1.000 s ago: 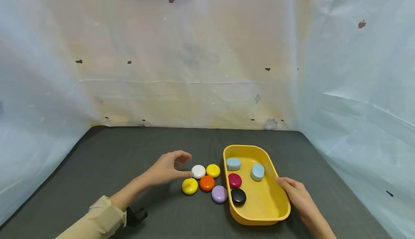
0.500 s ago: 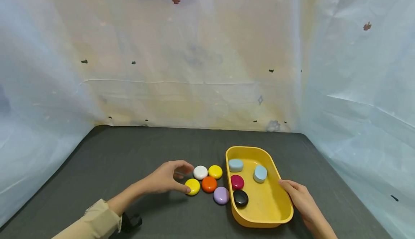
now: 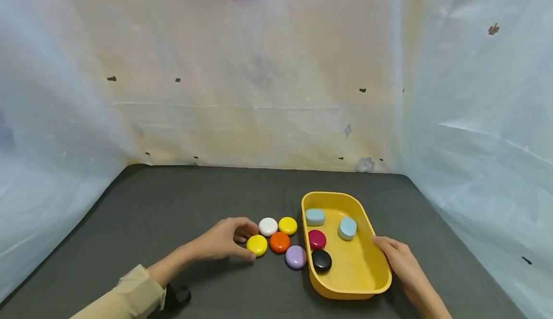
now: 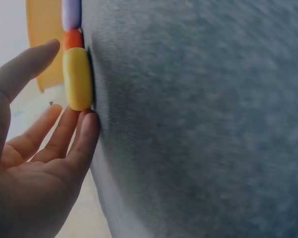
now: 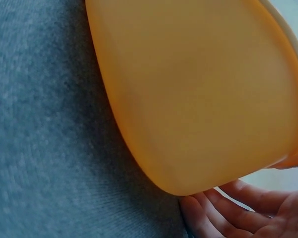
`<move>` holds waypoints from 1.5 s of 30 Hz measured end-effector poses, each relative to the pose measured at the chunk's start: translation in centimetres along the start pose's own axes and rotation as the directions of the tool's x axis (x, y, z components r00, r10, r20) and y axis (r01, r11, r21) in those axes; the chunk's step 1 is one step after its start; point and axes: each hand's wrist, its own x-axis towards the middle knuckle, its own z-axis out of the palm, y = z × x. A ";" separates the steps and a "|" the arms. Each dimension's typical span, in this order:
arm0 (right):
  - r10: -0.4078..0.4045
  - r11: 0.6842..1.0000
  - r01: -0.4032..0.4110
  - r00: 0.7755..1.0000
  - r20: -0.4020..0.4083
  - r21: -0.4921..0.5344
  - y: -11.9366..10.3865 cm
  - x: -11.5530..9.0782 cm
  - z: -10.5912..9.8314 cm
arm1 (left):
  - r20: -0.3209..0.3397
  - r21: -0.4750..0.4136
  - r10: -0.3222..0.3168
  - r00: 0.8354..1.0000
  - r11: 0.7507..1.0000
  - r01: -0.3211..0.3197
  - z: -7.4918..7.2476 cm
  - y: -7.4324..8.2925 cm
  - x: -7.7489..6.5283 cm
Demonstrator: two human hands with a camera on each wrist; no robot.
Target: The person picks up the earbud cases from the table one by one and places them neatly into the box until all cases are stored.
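My left hand (image 3: 222, 239) is around a glossy yellow disc (image 3: 257, 245) on the dark cloth, thumb on the near side and fingers beyond. In the left wrist view the thumb stands apart from this disc, while the fingertips are close to its end; whether they touch is unclear. White (image 3: 268, 226), orange (image 3: 280, 242), purple (image 3: 295, 257) and second yellow (image 3: 287, 226) discs lie just right of it. My right hand (image 3: 402, 263) holds the right side of a yellow tray (image 3: 358, 273), thumb at the rim and fingers against the outer wall.
Inside the tray are two light blue pieces (image 3: 347, 228), a crimson disc (image 3: 317, 239) and a black disc (image 3: 321, 261). Dark grey cloth (image 3: 207, 189) covers the table, and pale patterned sheeting (image 3: 259, 69) rises at the back and sides.
My left hand has shifted from beside the white disc toward the nearer yellow disc, its thumb and fingers now around it. The right hand keeps its place on the tray.
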 end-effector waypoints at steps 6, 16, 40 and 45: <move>0.008 1.000 -0.008 1.000 -0.007 -0.010 0.0 0.0 -0.1 | 0.013 0.003 -0.019 1.000 1.000 0.018 0.1 -0.1 0.3; 0.014 1.000 -0.014 1.000 -0.008 -0.012 0.0 0.0 -0.1 | 0.012 0.010 -0.023 1.000 1.000 0.023 0.3 -0.2 0.7; 0.013 1.000 -0.014 1.000 -0.007 -0.016 0.1 0.2 0.1 | -0.002 -0.007 -0.021 1.000 1.000 0.021 0.4 -0.4 1.0; 0.020 1.000 -0.020 1.000 -0.013 -0.017 0.0 0.2 0.1 | -0.015 -0.011 -0.011 1.000 1.000 0.011 0.4 -0.5 0.9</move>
